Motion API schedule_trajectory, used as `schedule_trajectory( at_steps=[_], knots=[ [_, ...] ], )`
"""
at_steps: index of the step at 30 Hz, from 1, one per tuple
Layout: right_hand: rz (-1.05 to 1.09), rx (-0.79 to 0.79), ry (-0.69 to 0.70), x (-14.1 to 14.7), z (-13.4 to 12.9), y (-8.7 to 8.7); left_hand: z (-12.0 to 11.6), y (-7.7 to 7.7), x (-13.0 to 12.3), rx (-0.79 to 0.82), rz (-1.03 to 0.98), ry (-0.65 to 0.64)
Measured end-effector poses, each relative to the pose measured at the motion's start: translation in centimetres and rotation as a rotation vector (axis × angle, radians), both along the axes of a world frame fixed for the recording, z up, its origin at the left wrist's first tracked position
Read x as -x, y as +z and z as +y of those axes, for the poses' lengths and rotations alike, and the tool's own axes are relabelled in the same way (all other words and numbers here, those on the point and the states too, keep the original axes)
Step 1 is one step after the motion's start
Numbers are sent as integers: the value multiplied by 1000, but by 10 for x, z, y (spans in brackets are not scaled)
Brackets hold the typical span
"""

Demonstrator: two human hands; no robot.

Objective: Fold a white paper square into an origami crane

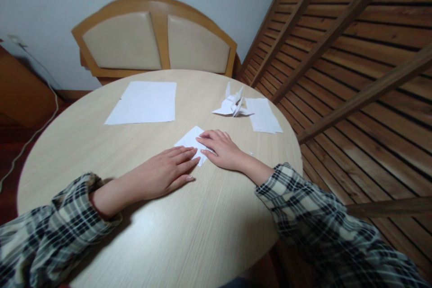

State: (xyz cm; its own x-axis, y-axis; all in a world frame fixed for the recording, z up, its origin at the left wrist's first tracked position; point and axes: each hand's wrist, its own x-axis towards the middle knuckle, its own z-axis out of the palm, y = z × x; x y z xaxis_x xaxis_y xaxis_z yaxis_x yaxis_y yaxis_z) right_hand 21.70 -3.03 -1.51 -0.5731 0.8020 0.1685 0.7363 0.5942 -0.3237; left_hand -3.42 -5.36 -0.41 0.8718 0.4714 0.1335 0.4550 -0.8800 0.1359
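touching folded paper (189, 137) on round table (202, 234), with left hand (164, 171) flat and unclenched, with right hand (224, 150) over one side, cannot tell if pinching, near paper crane (231, 105)

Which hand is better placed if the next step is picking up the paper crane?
Probably the right hand: it lies closer to the paper crane. The left hand rests farther off; both touch the small paper.
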Motion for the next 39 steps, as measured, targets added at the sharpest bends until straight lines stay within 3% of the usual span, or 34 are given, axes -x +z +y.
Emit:
schedule_trajectory(
  at_steps=[33,36,39],
  knots=[
    [5,-1,-8,-1,-1,0,8,10,4,62,4,-109],
    [-1,0,-7,-1,0,0,15,6,4,109,-53,-76],
    [-13,3,-10,0,-1,1,23,-3,6,85,-97,71]
  ],
)
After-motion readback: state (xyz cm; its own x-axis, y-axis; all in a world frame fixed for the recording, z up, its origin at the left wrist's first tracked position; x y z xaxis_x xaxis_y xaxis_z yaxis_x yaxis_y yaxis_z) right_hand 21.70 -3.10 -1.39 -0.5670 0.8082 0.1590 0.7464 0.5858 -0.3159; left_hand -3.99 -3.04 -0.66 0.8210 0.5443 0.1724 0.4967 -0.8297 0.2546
